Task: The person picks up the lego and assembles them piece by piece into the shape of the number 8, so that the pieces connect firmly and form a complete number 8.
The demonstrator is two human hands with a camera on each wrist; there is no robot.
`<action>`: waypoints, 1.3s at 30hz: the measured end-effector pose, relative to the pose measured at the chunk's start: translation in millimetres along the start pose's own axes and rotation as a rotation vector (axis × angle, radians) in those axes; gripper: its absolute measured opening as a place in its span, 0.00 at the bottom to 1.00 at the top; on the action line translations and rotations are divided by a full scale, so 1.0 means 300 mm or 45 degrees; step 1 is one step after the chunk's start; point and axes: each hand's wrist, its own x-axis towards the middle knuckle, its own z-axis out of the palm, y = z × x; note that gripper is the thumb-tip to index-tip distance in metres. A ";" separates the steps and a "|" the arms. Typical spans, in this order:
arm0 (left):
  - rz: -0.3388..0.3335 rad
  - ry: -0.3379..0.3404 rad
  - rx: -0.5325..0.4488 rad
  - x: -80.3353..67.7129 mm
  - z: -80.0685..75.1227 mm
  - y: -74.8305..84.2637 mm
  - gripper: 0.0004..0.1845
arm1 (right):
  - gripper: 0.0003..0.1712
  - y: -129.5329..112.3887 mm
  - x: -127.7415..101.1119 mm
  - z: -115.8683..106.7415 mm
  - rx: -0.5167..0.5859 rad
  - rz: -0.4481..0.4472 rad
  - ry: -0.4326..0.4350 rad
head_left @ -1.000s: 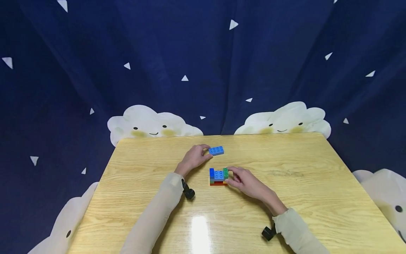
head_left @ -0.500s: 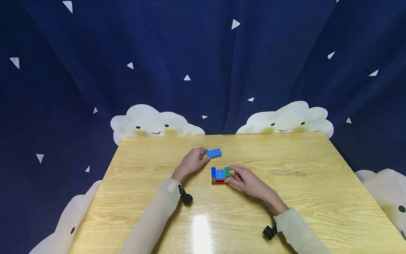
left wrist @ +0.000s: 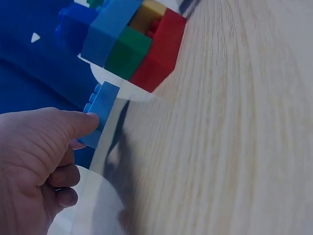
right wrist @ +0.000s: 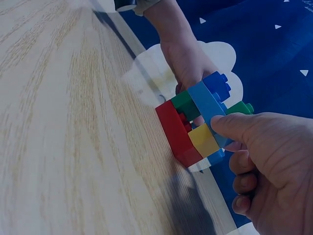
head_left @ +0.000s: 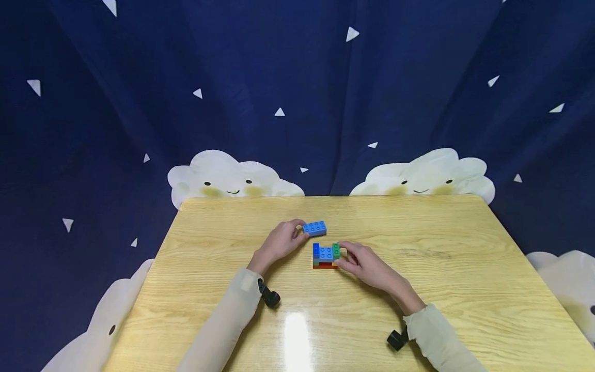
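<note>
Studded flat blue brick [head_left: 314,228] nearer the block stack [head_left: 326,256], pinched by left hand [head_left: 280,241]; right hand [head_left: 366,265] gripping stack.

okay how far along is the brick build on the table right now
Partly done. A small stack of red, yellow, green and blue bricks already stands joined on the table. In hand: the right hand steadies the stack with a thumb-and-finger grip, while the left hand touches a loose blue brick lying apart behind it. Left, it seems: that loose brick is not yet on the stack.
</note>
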 end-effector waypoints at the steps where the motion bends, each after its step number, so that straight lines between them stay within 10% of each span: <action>1: 0.001 -0.004 -0.005 -0.005 -0.004 0.005 0.22 | 0.20 0.000 0.000 0.000 0.002 0.002 -0.003; 39: 0.127 -0.020 0.033 -0.172 -0.155 0.234 0.23 | 0.26 0.003 0.004 0.002 0.010 0.017 -0.002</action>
